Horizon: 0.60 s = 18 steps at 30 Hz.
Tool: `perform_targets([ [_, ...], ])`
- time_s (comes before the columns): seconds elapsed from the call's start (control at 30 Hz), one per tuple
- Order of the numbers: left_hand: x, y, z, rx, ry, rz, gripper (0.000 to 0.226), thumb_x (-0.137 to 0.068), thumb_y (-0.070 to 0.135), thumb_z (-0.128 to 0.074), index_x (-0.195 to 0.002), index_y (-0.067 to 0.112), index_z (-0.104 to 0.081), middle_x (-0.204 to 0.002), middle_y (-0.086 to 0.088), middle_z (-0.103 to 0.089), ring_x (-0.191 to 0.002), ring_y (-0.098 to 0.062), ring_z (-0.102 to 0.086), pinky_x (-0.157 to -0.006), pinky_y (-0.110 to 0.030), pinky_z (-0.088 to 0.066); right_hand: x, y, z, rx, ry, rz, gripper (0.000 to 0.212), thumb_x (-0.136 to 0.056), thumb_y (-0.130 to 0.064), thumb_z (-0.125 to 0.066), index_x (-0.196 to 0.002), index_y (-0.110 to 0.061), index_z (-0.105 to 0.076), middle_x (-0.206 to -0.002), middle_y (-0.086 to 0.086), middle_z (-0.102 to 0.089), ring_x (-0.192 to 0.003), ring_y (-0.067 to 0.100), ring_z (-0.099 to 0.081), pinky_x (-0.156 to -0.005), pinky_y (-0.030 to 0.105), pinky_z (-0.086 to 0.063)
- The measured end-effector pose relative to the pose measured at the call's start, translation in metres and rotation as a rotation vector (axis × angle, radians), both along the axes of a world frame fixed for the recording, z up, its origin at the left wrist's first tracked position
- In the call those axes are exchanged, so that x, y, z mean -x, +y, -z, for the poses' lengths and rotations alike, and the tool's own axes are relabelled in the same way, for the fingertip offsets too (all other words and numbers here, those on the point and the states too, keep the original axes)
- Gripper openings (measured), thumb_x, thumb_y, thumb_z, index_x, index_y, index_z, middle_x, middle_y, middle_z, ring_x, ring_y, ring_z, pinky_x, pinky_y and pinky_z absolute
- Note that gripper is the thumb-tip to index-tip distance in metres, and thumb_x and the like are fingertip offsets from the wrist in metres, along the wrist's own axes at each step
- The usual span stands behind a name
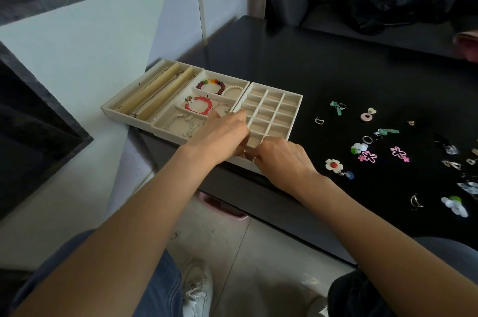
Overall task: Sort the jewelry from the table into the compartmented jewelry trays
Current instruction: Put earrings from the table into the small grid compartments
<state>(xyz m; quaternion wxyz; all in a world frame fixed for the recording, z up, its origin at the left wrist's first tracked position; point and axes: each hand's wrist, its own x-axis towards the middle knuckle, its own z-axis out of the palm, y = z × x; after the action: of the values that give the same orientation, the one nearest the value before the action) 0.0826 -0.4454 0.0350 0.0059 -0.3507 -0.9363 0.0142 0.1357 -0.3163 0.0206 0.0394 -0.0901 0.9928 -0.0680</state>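
Both hands meet over the near edge of the cream, many-celled grid jewelry tray (271,109), which sits on the black glossy worktop (336,71) at the picture's centre. The left hand (219,135) has its fingers curled at the tray's near-left cells; the right hand (280,159) curls its fingers at the near rim, at 5 o'clock from the left hand. The fingertips are hidden, so what they grip, if anything, cannot be told. At 9 o'clock from the grid tray, touching it, lies a cream tray with wide compartments (170,122) holding a red bead bracelet (198,106). Loose jewelry lies well apart at 3 o'clock, among it a white flower earring with a red centre (334,165) and a pink flower-outline earring (398,152).
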Motion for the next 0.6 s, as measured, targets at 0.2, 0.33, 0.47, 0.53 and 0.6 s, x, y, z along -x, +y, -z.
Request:
perform_targets([
  [0.2, -0.003, -0.001, -0.004, 0.011, -0.007, 0.020, 0.016, -0.086, 0.021, -0.067, -0.102, 0.017, -0.066, -0.095, 0.005, -0.038, -0.074, -0.010, -0.034, -0.086, -0.033, -0.029, 0.001, 0.001, 0.001, 0.001, 0.000, -0.006, 0.030, -0.101, -0.025, -0.041, -0.122, -0.027, -0.062, -0.094, 0.000, -0.051, -0.079, 0.017, -0.054, -0.062, 0.029, -0.037],
  [0.33, -0.006, 0.000, -0.005, 0.033, 0.009, 0.014, 0.015, -0.087, 0.016, -0.066, -0.102, 0.015, -0.065, -0.099, 0.004, -0.041, -0.077, -0.012, -0.031, -0.079, -0.030, -0.025, -0.001, 0.002, -0.001, 0.005, 0.020, -0.013, 0.029, -0.100, -0.022, -0.043, -0.120, -0.026, -0.063, -0.098, 0.000, -0.055, -0.084, 0.018, -0.058, -0.063, 0.028, -0.038],
  [0.47, -0.008, 0.001, -0.005, 0.010, -0.017, -0.008, 0.012, -0.087, 0.010, -0.065, -0.099, 0.009, -0.062, -0.094, 0.003, -0.039, -0.079, -0.014, -0.034, -0.081, -0.029, -0.030, 0.000, 0.003, -0.001, 0.016, 0.018, -0.019, 0.031, -0.100, -0.020, -0.042, -0.120, -0.028, -0.063, -0.106, 0.002, -0.060, -0.091, 0.021, -0.062, -0.065, 0.029, -0.043],
  [0.53, -0.011, 0.002, -0.007, -0.009, -0.049, -0.032, 0.013, -0.087, 0.007, -0.064, -0.100, 0.008, -0.060, -0.084, 0.005, -0.036, -0.080, -0.015, -0.039, -0.076, -0.028, -0.031, 0.000, 0.003, 0.000, 0.001, 0.021, -0.018, 0.030, -0.099, -0.020, -0.042, -0.119, -0.027, -0.063, -0.106, 0.003, -0.061, -0.092, 0.022, -0.062, -0.066, 0.030, -0.043],
  [0.6, -0.010, 0.003, -0.006, -0.046, -0.090, -0.072, 0.013, -0.090, 0.004, -0.058, -0.102, 0.006, -0.059, -0.078, 0.005, -0.034, -0.084, -0.018, -0.042, -0.071, -0.028, -0.029, 0.000, 0.002, 0.000, -0.014, 0.033, -0.019, 0.029, -0.099, -0.020, -0.043, -0.119, -0.025, -0.064, -0.107, 0.003, -0.061, -0.092, 0.022, -0.062, -0.066, 0.030, -0.043],
])
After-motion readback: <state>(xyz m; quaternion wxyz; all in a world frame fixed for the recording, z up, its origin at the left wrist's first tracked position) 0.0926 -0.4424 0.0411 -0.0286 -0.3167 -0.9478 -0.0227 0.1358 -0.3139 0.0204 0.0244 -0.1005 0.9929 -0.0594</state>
